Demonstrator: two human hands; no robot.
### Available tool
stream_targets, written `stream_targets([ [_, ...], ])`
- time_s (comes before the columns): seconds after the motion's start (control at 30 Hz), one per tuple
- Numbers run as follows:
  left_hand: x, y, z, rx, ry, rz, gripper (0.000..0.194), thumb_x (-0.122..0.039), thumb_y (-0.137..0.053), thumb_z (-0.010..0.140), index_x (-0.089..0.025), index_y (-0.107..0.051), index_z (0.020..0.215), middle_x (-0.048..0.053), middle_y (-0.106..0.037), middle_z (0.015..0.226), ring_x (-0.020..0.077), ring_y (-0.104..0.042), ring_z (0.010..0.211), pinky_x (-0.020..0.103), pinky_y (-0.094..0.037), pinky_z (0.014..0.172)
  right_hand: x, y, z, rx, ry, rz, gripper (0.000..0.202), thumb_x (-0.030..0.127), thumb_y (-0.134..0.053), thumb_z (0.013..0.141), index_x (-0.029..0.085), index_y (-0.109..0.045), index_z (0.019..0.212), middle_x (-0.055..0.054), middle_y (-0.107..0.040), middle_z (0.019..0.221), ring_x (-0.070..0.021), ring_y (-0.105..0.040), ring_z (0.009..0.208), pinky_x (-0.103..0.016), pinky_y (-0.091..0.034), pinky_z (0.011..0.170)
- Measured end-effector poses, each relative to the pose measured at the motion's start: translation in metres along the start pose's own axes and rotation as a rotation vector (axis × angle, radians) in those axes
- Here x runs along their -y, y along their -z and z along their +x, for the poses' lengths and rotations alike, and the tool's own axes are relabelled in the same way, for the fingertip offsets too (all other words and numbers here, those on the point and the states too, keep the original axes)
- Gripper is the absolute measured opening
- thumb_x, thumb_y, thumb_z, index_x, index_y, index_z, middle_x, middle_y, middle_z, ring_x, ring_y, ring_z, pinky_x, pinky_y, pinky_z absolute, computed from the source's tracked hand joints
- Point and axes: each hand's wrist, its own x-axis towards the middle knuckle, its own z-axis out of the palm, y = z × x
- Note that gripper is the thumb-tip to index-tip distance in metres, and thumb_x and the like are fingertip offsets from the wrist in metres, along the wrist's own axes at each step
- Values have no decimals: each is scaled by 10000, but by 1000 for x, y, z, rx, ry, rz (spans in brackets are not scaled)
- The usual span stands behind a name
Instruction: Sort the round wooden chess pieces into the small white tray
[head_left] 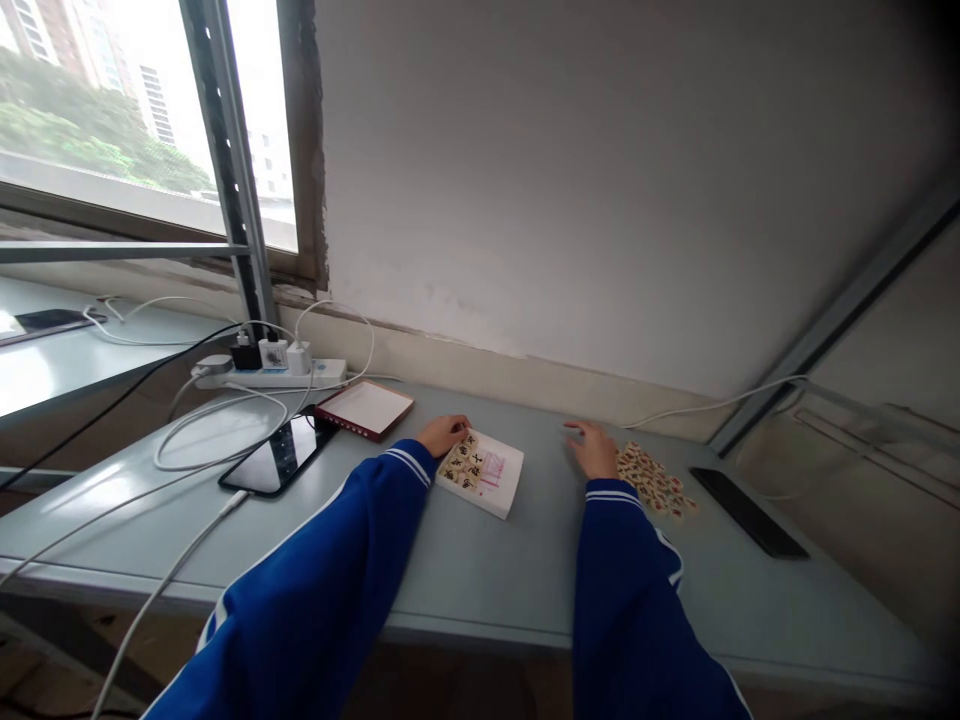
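Note:
My left hand [445, 436] is at the left rim of a shallow white box [506, 490], its fingers curled against the corner. Cream Chinese chess pieces [461, 468] with black characters lie in rows in the left part of the box. Pink-red scribbles mark the bare box floor on the right. My right hand [592, 448] hovers over the desk, thumb and fingers apart, with nothing visible between them. Just right of it, partly behind my wrist, lies a heap of cream pieces [656, 482], several with red marks.
A dark red box lid [367, 409] with a white inside lies at the back left. Beside it a phone [281, 455] lies near white cables and a loaded power strip [326, 373]. A long black object [748, 512] rests at right. Metal posts [240, 170] frame the desk [480, 570].

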Motion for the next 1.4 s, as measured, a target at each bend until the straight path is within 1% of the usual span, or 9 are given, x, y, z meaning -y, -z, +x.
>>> stream_targets([
  [0.13,1,0,0,-7,-8,10,226,-233,-430,763,-159,-614,873,13,-623,724,130,-530,666,214,-368,603,74,-3,-13,397,472,405,243,185,-559,709,206,-610,946,-24,-599,970,-135,-540,856,-263,-399,809],
  [0.2,1,0,0,-18,-11,20,231,-242,-428,767,-161,-614,877,13,-620,723,130,-525,660,218,-368,604,100,-5,-25,519,611,486,229,175,-599,680,208,-613,906,-24,-566,1008,-137,-526,907,-263,-389,835],
  [0.3,-1,0,-1,-21,-13,25,235,-251,-423,777,-162,-614,881,14,-625,743,131,-529,677,219,-374,615,115,-6,-37,504,638,467,191,173,-592,697,206,-599,886,-27,-533,1007,-141,-510,931,-279,-381,839],
  [0.43,-4,1,-2,-7,9,24,231,-247,-428,775,-162,-612,886,12,-630,745,131,-534,690,215,-381,625,111,-8,-38,395,620,375,228,195,-590,715,216,-581,942,-27,-524,977,-145,-504,910,-295,-375,833],
  [0.7,-7,3,-4,6,10,6,238,-259,-425,776,-154,-608,885,16,-624,730,134,-532,673,221,-376,605,110,-8,-37,348,661,302,182,270,-627,695,209,-609,864,-37,-541,910,-169,-499,913,-308,-380,829],
  [0.97,-8,4,-3,21,21,26,243,-272,-415,787,-158,-609,877,24,-632,757,139,-539,692,218,-368,605,69,5,-15,326,397,336,203,300,-552,724,190,-587,891,-11,-616,835,-120,-540,732,-234,-402,686],
  [1.1,-6,3,-2,17,39,38,250,-278,-413,782,-165,-609,888,26,-633,782,146,-541,706,225,-367,614,24,8,-7,210,149,-33,214,273,-510,745,240,-601,936,-15,-634,886,-169,-549,833,-307,-366,745],
  [1.27,-4,1,-2,9,25,41,265,-284,-403,785,-157,-611,890,30,-630,772,146,-535,694,230,-369,614,-29,7,-12,138,-39,-418,128,172,-529,711,207,-645,752,-78,-627,891,-255,-497,944,-416,-294,826],
  [1.4,-3,0,-1,0,10,37,261,-288,-408,786,-158,-613,883,25,-627,742,140,-529,670,226,-364,597,-34,9,-12,70,-34,-420,163,123,-501,711,186,-650,725,-111,-601,924,-271,-464,977,-418,-291,836],
])
